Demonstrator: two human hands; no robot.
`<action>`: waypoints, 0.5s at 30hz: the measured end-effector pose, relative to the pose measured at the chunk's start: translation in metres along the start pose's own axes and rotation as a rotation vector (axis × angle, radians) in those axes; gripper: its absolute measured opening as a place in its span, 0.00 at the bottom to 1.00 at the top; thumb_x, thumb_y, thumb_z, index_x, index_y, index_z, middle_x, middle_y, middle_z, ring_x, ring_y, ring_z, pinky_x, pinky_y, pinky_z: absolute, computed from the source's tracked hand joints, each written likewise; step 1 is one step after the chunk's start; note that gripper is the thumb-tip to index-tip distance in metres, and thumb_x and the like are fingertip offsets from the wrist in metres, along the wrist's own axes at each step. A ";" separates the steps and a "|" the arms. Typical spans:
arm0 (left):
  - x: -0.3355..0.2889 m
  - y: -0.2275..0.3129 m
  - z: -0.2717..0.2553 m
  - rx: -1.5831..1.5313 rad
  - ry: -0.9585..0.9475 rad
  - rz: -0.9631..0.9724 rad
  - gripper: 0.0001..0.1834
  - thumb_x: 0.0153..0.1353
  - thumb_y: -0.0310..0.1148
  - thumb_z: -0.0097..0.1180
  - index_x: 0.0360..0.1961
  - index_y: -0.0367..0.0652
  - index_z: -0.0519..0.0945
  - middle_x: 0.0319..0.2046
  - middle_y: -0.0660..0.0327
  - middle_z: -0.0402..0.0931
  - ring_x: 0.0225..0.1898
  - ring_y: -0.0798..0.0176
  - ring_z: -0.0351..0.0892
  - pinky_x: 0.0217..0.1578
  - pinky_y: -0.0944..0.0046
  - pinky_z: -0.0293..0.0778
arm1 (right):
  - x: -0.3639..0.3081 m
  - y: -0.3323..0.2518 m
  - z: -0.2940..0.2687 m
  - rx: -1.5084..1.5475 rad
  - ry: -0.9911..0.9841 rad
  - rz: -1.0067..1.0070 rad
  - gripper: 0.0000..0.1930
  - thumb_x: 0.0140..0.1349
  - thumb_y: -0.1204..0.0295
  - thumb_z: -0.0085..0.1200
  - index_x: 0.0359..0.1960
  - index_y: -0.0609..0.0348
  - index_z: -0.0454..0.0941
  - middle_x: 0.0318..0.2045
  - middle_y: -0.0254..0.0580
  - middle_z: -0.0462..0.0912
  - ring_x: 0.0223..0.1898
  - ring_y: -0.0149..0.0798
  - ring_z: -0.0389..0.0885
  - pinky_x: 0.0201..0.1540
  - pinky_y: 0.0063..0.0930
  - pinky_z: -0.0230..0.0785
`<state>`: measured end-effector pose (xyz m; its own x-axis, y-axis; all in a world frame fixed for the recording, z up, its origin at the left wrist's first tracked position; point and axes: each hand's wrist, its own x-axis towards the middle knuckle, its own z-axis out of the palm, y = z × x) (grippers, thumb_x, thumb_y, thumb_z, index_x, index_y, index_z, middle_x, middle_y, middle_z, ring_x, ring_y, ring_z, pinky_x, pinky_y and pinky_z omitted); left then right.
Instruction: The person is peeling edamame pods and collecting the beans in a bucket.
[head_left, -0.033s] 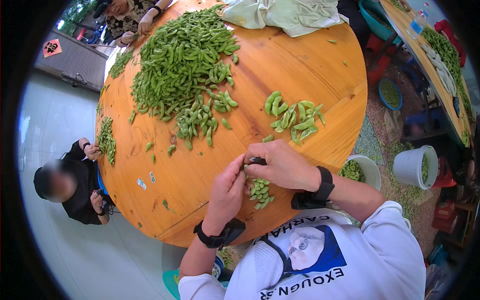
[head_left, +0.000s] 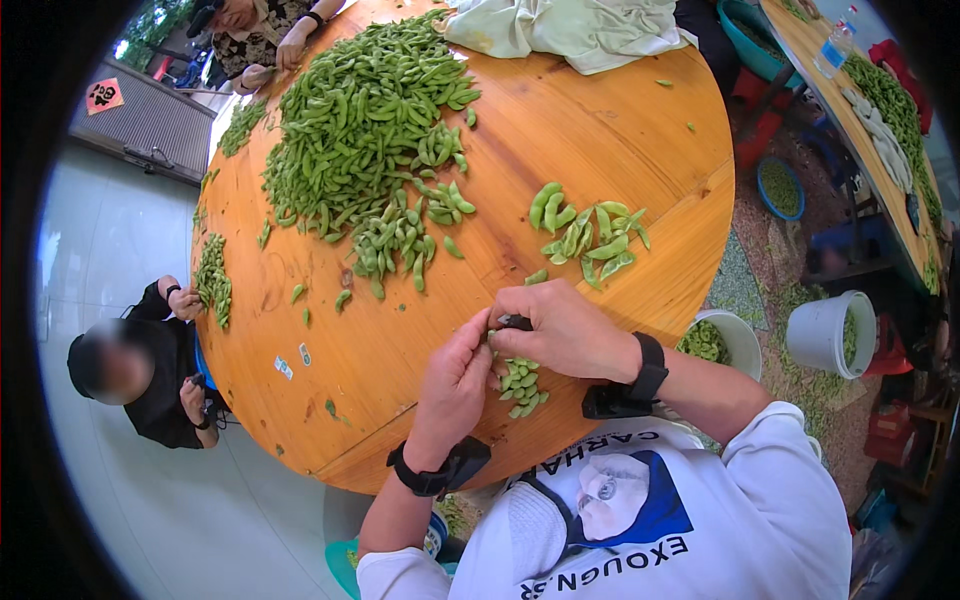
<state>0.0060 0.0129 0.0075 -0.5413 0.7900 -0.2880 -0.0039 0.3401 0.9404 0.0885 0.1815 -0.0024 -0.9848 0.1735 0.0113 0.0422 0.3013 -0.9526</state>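
Shelling step: your left hand (head_left: 455, 385) and right hand (head_left: 560, 330) pinched one pod (head_left: 514, 322) between closed fingers above the shelled beans (head_left: 520, 385) on the counter (head_left: 600, 130); next, likely another pod.

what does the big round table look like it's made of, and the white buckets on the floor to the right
The round table looks like wood with a smooth, clear-coated orange-brown finish: plank seams and grain lines run across the top, and it has a slight sheen. The two white buckets look like moulded plastic, going by their plain matte walls and thin rolled rims, though painted metal can't be ruled out from this view.
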 end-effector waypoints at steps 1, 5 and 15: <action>0.000 -0.003 0.000 0.000 0.001 0.000 0.21 0.71 0.25 0.44 0.64 0.35 0.68 0.42 0.67 0.77 0.36 0.77 0.75 0.35 0.75 0.73 | 0.000 0.000 0.001 0.000 -0.004 0.005 0.10 0.57 0.68 0.59 0.34 0.64 0.79 0.28 0.53 0.82 0.31 0.49 0.82 0.35 0.36 0.72; -0.004 -0.001 0.004 0.015 0.022 0.047 0.23 0.67 0.21 0.45 0.63 0.34 0.68 0.33 0.64 0.76 0.30 0.75 0.74 0.32 0.73 0.73 | 0.002 0.002 0.004 0.018 -0.014 0.049 0.09 0.58 0.69 0.58 0.34 0.63 0.79 0.26 0.50 0.82 0.29 0.44 0.83 0.33 0.33 0.72; -0.005 -0.014 -0.004 0.241 0.201 0.181 0.13 0.65 0.22 0.54 0.51 0.34 0.76 0.37 0.64 0.78 0.34 0.72 0.76 0.35 0.71 0.74 | -0.001 0.008 -0.001 0.102 0.040 0.106 0.06 0.59 0.73 0.57 0.32 0.64 0.78 0.24 0.40 0.80 0.27 0.29 0.78 0.31 0.26 0.70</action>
<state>0.0059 0.0020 -0.0040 -0.6698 0.7403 -0.0572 0.2922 0.3336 0.8963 0.0904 0.1848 -0.0096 -0.9681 0.2374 -0.0806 0.1260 0.1827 -0.9750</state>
